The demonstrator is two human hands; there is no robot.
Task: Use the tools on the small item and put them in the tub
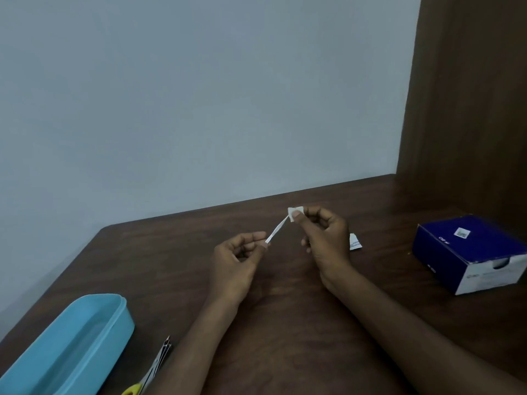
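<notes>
White strip (276, 230) is stretched taut between my hands: left hand (238, 259) pinches its lower end, right hand (322, 238) its wadded top. I judge unrolling continues; next needs steady pull.

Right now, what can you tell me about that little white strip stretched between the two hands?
The white strip is thin, narrow and pale, like paper or gauze. It runs slantwise in the air above the brown table, lower end at the left hand, upper end at the right hand. The left fingertips pinch the lower end. At the top it widens into a small crumpled white pad, pinched under the right thumb. It looks pulled taut and touches nothing else.
</notes>
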